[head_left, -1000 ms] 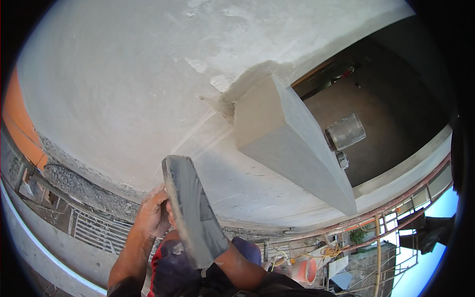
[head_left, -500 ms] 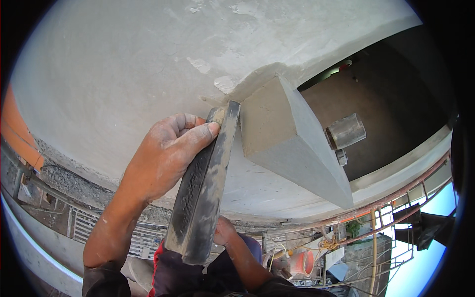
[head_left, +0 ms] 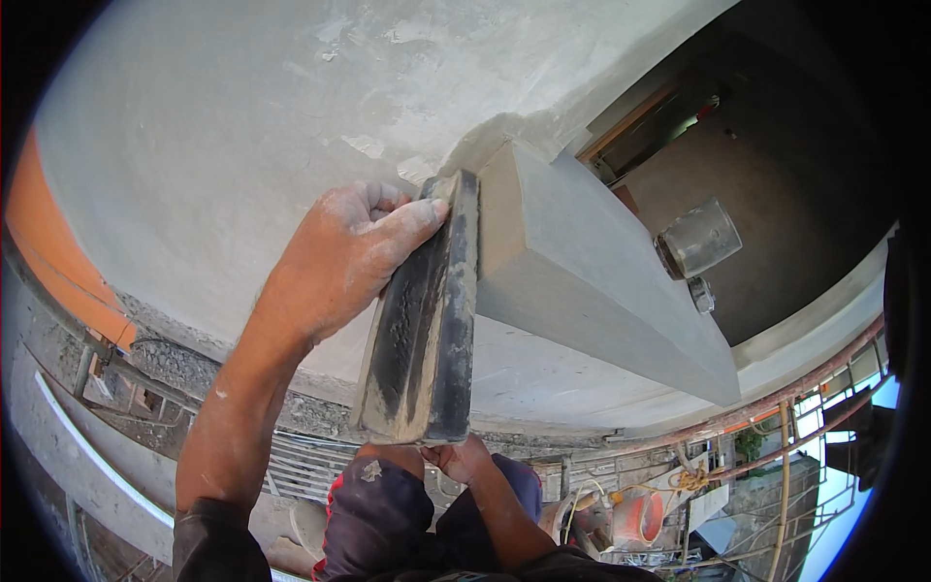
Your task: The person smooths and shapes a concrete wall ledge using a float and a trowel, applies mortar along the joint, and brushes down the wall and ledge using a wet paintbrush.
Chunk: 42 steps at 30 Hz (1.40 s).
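Observation:
My left hand point(head_left: 344, 257) grips the upper end of a long, dark, mortar-smeared float point(head_left: 412, 354), thumb across its face. The float's top end lies beside the near face of a grey plastered projection point(head_left: 592, 272), where it meets the wall point(head_left: 204, 175); contact is unclear. My right hand point(head_left: 456, 461) is at the float's bottom end with fingers curled; what they hold is mostly hidden behind it. A darker, rough patch of plaster runs around the projection's top, with pale flaked spots beside it.
A dark recess point(head_left: 776, 165) on the right holds a clear cylindrical container point(head_left: 700, 236). Scaffold rails point(head_left: 776, 407) run along the right and below. An orange wall strip point(head_left: 68, 252) is at left. Down below are a red bucket point(head_left: 637, 517), cables and metal grating.
My left hand and the float have risen from low in view to the projection's edge, the float now more upright. My right hand has become visible beneath it, still near its bottom end.

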Each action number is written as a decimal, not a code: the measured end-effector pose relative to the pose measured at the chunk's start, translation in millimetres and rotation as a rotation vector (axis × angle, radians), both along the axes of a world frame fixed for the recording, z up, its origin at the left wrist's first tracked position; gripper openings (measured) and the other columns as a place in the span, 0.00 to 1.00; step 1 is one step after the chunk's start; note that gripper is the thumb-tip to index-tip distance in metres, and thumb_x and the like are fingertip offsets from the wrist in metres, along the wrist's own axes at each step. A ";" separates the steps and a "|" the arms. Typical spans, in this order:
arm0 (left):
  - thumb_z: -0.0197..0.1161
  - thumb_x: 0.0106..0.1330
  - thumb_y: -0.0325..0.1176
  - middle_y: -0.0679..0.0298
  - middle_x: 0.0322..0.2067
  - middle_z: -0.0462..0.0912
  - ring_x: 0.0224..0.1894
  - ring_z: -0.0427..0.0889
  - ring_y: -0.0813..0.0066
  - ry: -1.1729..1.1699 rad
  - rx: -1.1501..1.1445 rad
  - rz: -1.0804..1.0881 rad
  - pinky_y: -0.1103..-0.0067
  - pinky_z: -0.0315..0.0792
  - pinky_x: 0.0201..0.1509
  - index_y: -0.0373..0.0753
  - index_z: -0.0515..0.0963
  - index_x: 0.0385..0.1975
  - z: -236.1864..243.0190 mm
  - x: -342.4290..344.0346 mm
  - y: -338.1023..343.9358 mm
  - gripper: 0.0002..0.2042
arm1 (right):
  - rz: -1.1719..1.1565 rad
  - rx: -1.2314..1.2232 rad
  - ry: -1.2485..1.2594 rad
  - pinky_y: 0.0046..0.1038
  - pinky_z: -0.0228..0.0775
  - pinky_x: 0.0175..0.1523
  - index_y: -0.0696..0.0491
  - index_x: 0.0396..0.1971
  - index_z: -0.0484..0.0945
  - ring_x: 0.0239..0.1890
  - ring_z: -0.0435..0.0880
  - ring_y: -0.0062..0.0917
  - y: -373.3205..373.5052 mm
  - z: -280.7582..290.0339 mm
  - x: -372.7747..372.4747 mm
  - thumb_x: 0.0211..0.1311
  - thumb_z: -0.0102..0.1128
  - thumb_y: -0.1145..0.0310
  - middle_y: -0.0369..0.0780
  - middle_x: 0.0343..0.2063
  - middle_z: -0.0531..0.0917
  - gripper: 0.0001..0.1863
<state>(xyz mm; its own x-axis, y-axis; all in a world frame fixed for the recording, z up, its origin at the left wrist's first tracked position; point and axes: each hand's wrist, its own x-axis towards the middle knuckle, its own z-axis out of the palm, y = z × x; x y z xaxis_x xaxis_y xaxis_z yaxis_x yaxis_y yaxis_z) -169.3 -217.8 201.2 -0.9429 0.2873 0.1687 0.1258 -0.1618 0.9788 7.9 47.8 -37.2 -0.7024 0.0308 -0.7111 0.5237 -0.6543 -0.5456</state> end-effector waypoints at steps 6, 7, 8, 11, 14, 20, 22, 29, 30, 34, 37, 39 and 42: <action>0.64 0.63 0.41 0.62 0.26 0.81 0.25 0.77 0.82 0.206 0.341 -0.022 0.83 0.71 0.28 0.33 0.79 0.32 49.8 20.5 -19.1 0.15 | 0.056 0.059 0.031 0.30 0.79 0.40 0.54 0.44 0.77 0.31 0.83 0.23 9.8 -17.8 0.0 0.67 0.56 0.63 0.36 0.32 0.84 0.12; 0.64 0.63 0.41 0.62 0.26 0.81 0.25 0.77 0.82 0.211 0.337 -0.013 0.83 0.71 0.28 0.33 0.79 0.32 50.5 28.3 -24.5 0.15 | 0.035 -0.015 -0.010 0.30 0.79 0.40 0.54 0.44 0.77 0.31 0.83 0.23 7.9 -15.2 -2.2 0.67 0.56 0.63 0.35 0.32 0.84 0.12; 0.64 0.63 0.41 0.62 0.26 0.81 0.25 0.76 0.82 0.142 0.394 0.065 0.84 0.71 0.28 0.33 0.79 0.33 50.2 36.6 -28.5 0.14 | 0.034 -0.036 0.004 0.30 0.79 0.40 0.54 0.44 0.77 0.30 0.83 0.23 6.6 -19.3 -3.6 0.67 0.56 0.63 0.36 0.32 0.84 0.12; 0.63 0.64 0.40 0.63 0.26 0.80 0.24 0.75 0.83 0.003 0.525 0.225 0.85 0.71 0.27 0.32 0.78 0.34 34.2 37.5 -37.4 0.14 | 0.054 0.019 -0.022 0.30 0.78 0.41 0.53 0.44 0.77 0.31 0.83 0.23 7.9 -13.9 -2.1 0.68 0.54 0.64 0.36 0.32 0.84 0.11; 0.62 0.64 0.41 0.63 0.27 0.79 0.24 0.74 0.83 -0.162 0.253 -0.010 0.84 0.69 0.26 0.31 0.78 0.36 -7.9 12.1 -31.3 0.16 | 0.033 0.057 -0.026 0.29 0.79 0.40 0.53 0.44 0.77 0.31 0.83 0.23 13.8 -10.8 0.9 0.67 0.56 0.63 0.35 0.31 0.84 0.12; 0.61 0.66 0.40 0.63 0.30 0.80 0.29 0.77 0.84 -0.136 0.194 -0.136 0.87 0.72 0.34 0.27 0.76 0.40 -13.5 -2.9 -0.9 0.18 | 0.014 0.085 -0.074 0.30 0.79 0.41 0.52 0.44 0.78 0.32 0.83 0.22 13.5 -16.7 8.8 0.67 0.55 0.63 0.35 0.32 0.84 0.11; 0.61 0.67 0.40 0.63 0.30 0.80 0.29 0.77 0.84 -0.093 0.138 -0.116 0.87 0.72 0.35 0.27 0.76 0.41 -6.0 -3.7 -1.2 0.18 | 0.014 0.099 -0.100 0.30 0.79 0.41 0.52 0.44 0.78 0.32 0.83 0.22 14.2 -20.6 11.4 0.68 0.55 0.63 0.34 0.32 0.84 0.10; 0.58 0.66 0.46 0.61 0.31 0.81 0.32 0.78 0.79 0.279 0.365 0.051 0.81 0.72 0.36 0.29 0.79 0.43 54.9 23.9 -12.4 0.22 | -0.027 0.097 -0.125 0.31 0.79 0.42 0.51 0.44 0.77 0.32 0.83 0.22 30.2 -38.5 14.8 0.67 0.55 0.63 0.35 0.32 0.84 0.11; 0.58 0.67 0.46 0.61 0.35 0.81 0.34 0.79 0.78 0.272 0.420 0.144 0.82 0.73 0.40 0.30 0.78 0.45 52.0 29.7 -24.1 0.21 | -0.001 0.088 -0.105 0.31 0.79 0.42 0.51 0.44 0.77 0.32 0.83 0.22 29.1 -33.1 15.8 0.67 0.55 0.63 0.35 0.32 0.83 0.11; 0.56 0.68 0.45 0.59 0.43 0.79 0.40 0.79 0.77 0.079 0.555 0.382 0.83 0.72 0.48 0.31 0.76 0.49 -24.4 29.3 -45.3 0.21 | -0.025 0.182 -0.097 0.30 0.78 0.40 0.52 0.44 0.76 0.31 0.82 0.24 45.8 -14.4 16.5 0.67 0.56 0.65 0.37 0.32 0.82 0.10; 0.53 0.71 0.40 0.58 0.47 0.78 0.47 0.78 0.78 -0.155 0.762 0.306 0.81 0.72 0.51 0.31 0.69 0.56 -78.9 46.0 -8.6 0.21 | -0.004 0.493 0.002 0.28 0.79 0.36 0.54 0.45 0.76 0.29 0.81 0.22 64.3 9.6 7.1 0.68 0.53 0.65 0.36 0.31 0.82 0.11; 0.52 0.72 0.36 0.60 0.48 0.77 0.48 0.76 0.80 -0.244 1.003 0.120 0.80 0.72 0.50 0.31 0.64 0.60 -106.9 54.4 17.9 0.21 | 0.044 0.890 0.115 0.26 0.76 0.33 0.56 0.45 0.75 0.27 0.80 0.21 44.4 49.0 -17.1 0.68 0.52 0.66 0.38 0.31 0.82 0.11; 0.53 0.72 0.32 0.62 0.49 0.76 0.47 0.75 0.81 -0.138 1.232 -0.039 0.81 0.71 0.50 0.32 0.60 0.61 -120.9 49.3 60.8 0.21 | 0.256 1.514 0.309 0.25 0.74 0.33 0.58 0.44 0.75 0.26 0.79 0.20 42.7 103.2 -49.0 0.65 0.55 0.67 0.37 0.30 0.82 0.12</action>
<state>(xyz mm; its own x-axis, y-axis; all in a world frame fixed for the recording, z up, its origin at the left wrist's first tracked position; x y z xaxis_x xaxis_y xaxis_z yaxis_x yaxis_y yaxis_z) -120.0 -157.1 80.2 -0.9686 0.0364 0.2461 0.0079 -0.9842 0.1768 -41.1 90.6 66.0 -0.9078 0.4177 0.0367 0.2787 0.6665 -0.6915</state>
